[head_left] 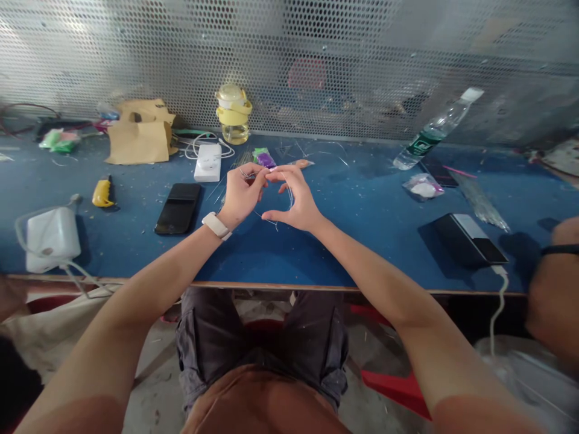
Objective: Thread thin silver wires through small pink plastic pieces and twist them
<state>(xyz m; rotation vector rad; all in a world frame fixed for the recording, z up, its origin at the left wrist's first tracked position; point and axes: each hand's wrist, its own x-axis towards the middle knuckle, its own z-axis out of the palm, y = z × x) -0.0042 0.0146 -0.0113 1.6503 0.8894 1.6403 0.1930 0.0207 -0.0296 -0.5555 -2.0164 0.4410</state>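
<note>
My left hand, with a pale watch band at the wrist, pinches a thin pale strand between thumb and fingers. The fingertips of my right hand meet the left ones at the same spot. The right thumb is spread away below, while the other fingers curl by the strand. It loops beside the right palm, and a loose end dangles under the thumb. What lies between the fingertips is too small to make out. Just behind the hands are small green and purple packets and several thin loose strands.
On the blue table lie a black phone, a white charger block, a yellow cutter, and a black box-shaped device. A yellow-lidded bottle and a tilted water bottle stand by the perforated metal screen. Another person's arm is at right.
</note>
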